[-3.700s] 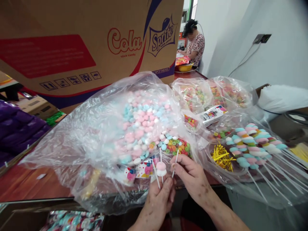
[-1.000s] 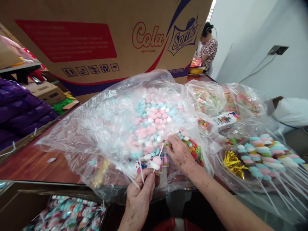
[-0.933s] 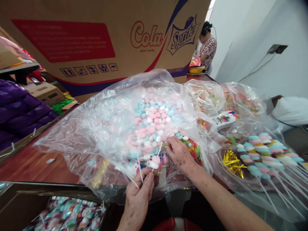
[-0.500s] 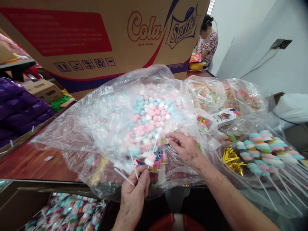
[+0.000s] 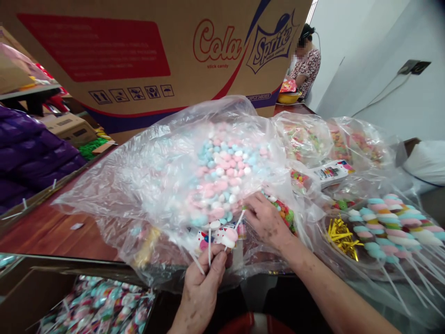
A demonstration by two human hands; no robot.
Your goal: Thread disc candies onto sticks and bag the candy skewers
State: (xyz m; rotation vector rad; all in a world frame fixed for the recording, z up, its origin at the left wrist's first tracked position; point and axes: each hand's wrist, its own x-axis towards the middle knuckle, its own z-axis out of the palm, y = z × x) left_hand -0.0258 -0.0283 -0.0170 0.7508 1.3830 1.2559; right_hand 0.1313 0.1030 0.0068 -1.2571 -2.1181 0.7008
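Observation:
My left hand [image 5: 203,283] is closed round several thin white sticks, one carrying a pink and white candy [image 5: 229,237] near its top. My right hand [image 5: 266,220] reaches into the mouth of a clear plastic bag, fingers curled among small coloured ring candies [image 5: 285,214]; what the fingertips pinch is hidden. Beside it, a big clear bag of pink, blue and white round candies [image 5: 222,174] lies on the wooden table [image 5: 48,232].
Finished candy skewers [image 5: 385,222] and gold twist ties [image 5: 339,232] lie in plastic at the right. A large cardboard Cola Sprite box [image 5: 139,55] stands behind. Below the table edge is a box of wrapped candies [image 5: 100,308]. Another person [image 5: 306,65] sits far back.
My right hand has left the stick it held beside my left hand and moved forward into the bag of ring candies. My left hand keeps its sticks.

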